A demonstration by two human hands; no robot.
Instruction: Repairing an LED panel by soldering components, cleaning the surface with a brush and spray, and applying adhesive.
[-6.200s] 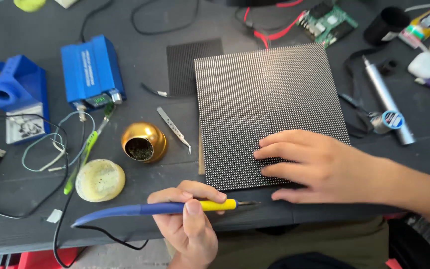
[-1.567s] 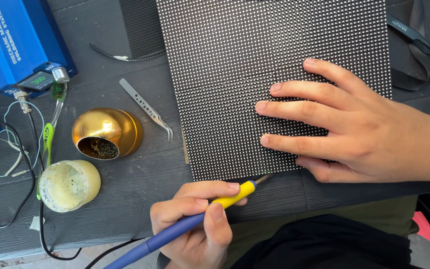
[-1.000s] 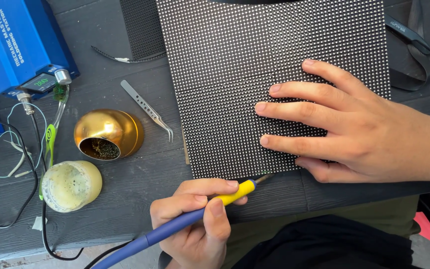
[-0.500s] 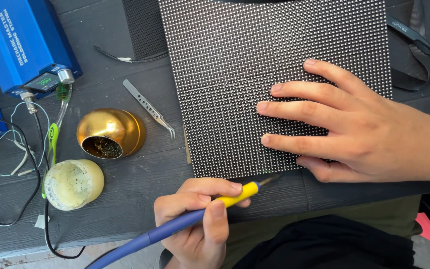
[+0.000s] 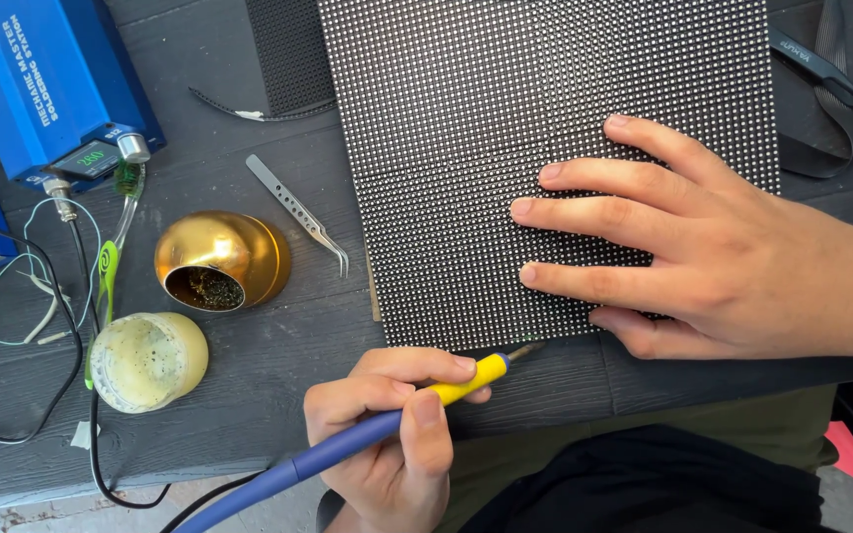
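Gripping a soldering iron [image 5: 387, 426] like a pen, the left hand [image 5: 387, 444] sits nearest the camera at the table's [image 5: 278, 375] front edge, its fingers curled tight round the yellow and blue handle. The iron's tip touches the near edge of the panel [image 5: 466, 168], a dark square board covered in a fine grid of small dots that lies flat on the dark table. The right hand [image 5: 733, 266] lies palm down on the panel's near right corner, fingers spread and straight, pressing on it and grasping nothing. Left of the iron stands a pale round jar [image 5: 145, 361], and just beyond it a gold bowl [image 5: 221, 260] tilted on its side. Tweezers [image 5: 298, 212] lie between bowl and panel. Farther back on the left is a blue box [image 5: 46, 84] with cables [image 5: 61, 296] trailing from it.
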